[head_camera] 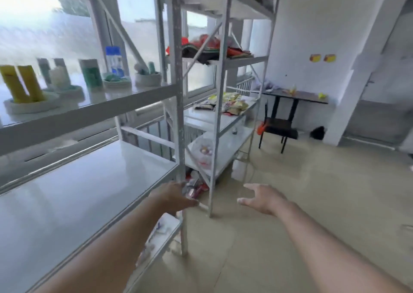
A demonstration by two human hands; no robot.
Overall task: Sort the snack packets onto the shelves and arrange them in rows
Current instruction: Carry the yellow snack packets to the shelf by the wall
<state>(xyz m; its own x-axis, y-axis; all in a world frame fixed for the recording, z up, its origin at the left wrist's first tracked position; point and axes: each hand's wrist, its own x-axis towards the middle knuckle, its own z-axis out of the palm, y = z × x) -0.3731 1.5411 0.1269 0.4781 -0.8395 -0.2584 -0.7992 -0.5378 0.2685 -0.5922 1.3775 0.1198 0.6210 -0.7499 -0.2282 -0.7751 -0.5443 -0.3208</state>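
Yellow-green crinkly snack packets (232,102) lie jumbled on the white metal shelf (207,122), so both hands reach out to sort them. The right hand (263,200) is spread wide; I cannot tell the left hand's (174,195) grip.

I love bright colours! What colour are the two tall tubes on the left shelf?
The tubes are yellow; head view.

Arms outstretched; right hand (261,200) spread, left hand (173,195) partly hidden.
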